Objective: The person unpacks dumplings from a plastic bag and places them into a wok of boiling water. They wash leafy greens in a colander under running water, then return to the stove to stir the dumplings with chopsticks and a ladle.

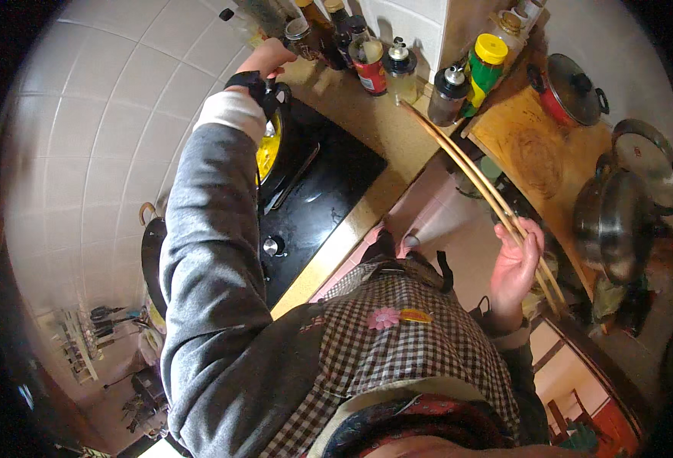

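My right hand point(517, 263) grips a pair of long wooden chopsticks point(468, 163) near their rear ends. Their tips point up and left, in front of the seasoning bottles on the counter. My left hand point(266, 57) is stretched over the far end of the stove, beside a lidded glass jar point(298, 33) and a clear bottle with a black cap point(242, 27). Its fingers are bent, and whether they hold anything is hidden. Below that wrist a dark pan point(286, 150) with yellow food point(266, 154) sits on the black cooktop point(336, 172); my sleeve covers part of it.
Several bottles line the wall, including a pump bottle point(400, 71) and a yellow-capped green container point(485, 68). At the right, a wooden board point(519, 137) bears a red lidded pot point(571, 91), with a steel pot point(617, 223) beside it. A wok point(153, 257) stands past my left arm.
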`<state>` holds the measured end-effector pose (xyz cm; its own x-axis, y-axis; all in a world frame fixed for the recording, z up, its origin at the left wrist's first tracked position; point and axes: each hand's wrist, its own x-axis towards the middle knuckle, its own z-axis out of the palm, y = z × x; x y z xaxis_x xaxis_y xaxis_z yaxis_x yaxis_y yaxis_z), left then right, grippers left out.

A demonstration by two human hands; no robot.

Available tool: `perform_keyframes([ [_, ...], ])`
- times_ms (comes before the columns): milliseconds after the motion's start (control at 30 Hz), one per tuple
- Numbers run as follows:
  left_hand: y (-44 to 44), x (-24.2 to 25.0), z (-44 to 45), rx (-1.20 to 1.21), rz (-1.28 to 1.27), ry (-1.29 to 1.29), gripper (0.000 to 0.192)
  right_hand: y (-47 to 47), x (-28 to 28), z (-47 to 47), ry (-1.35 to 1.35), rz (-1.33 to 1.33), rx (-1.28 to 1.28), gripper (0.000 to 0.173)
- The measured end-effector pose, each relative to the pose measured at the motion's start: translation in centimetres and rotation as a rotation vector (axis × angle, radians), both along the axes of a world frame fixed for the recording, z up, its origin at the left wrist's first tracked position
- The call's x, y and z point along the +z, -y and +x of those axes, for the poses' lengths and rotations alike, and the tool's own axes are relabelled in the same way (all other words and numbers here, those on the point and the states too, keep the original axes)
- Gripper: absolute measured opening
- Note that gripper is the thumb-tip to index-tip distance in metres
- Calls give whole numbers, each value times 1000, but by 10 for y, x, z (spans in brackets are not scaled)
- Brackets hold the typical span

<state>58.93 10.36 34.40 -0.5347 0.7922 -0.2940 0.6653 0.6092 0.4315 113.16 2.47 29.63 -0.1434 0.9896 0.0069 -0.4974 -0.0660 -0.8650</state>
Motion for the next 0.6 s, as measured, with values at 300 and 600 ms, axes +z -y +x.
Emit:
perform_keyframes([
  [300,1,-9,-11,-188,46,-393,34,-14,-1,-13,-53,-17,66,28],
  [600,141,89,40,258,227,20,28,-34,2,-45,-114,27,348,28],
])
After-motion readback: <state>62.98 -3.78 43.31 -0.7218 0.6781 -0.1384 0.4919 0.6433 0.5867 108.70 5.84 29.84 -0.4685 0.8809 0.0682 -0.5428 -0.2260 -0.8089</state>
